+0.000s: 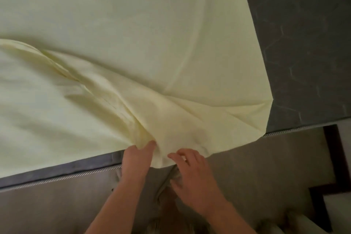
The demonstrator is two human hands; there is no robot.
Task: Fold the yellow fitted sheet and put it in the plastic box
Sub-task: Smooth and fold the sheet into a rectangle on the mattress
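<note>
Pale yellow fitted sheet (114, 34), gripped at a fold: my left hand (135, 159) has its thumb on top and its fingers hidden beneath the cloth. Just beside it, my right hand (190, 167) sets bent, spread fingers on the hem; I cannot tell whether they pinch. The sheet lies spread over the dark grey mattress (303, 43), overhanging its near edge.

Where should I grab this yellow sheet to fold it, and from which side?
Take the yellow sheet by its near hem, coming from the bed's near side. There it bunches and hangs over the mattress edge, so fingers can slip under; elsewhere it lies flat. Your left hand and right hand hold it there.
</note>
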